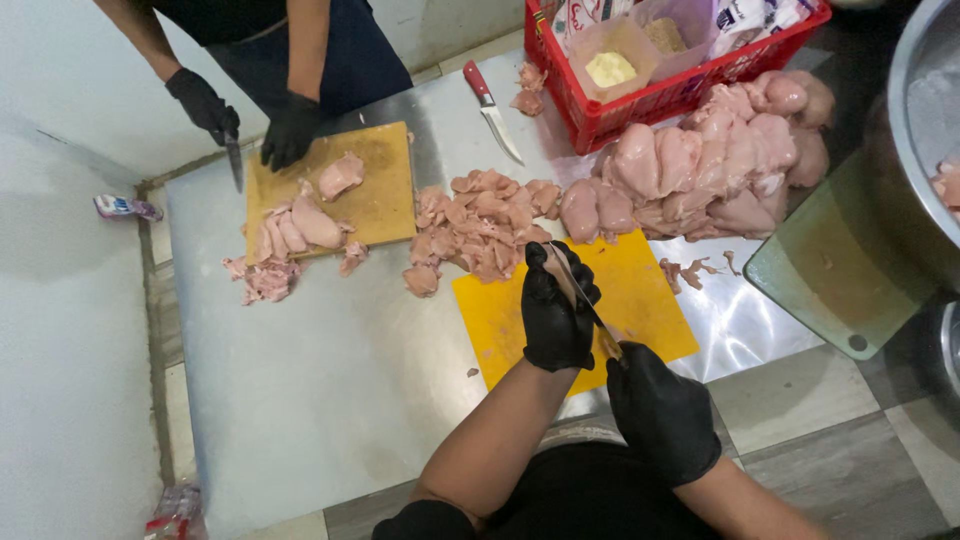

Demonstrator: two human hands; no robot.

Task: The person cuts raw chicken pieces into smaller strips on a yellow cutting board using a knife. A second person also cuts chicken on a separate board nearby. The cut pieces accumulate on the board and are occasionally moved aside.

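Note:
My right hand (660, 410), in a black glove, grips the handle of a long thin knife (588, 305) near the front table edge. The blade points away from me over a yellow cutting board (640, 290). My left hand (555, 315), also gloved in black, is curled around the blade above the board. The yellow board is bare under my hands. A heap of cut raw chicken pieces (480, 225) lies just beyond the board's far left corner. Whole chicken breasts (700, 165) are piled beyond its far right corner.
Across the steel table (330, 370) another person's gloved hands (290, 130) work with a knife (233, 160) on a wooden board (385, 195) with chicken. A red-handled knife (492, 108), a red crate (650, 100), a glass board (835, 270) and a metal basin (920, 130) lie around.

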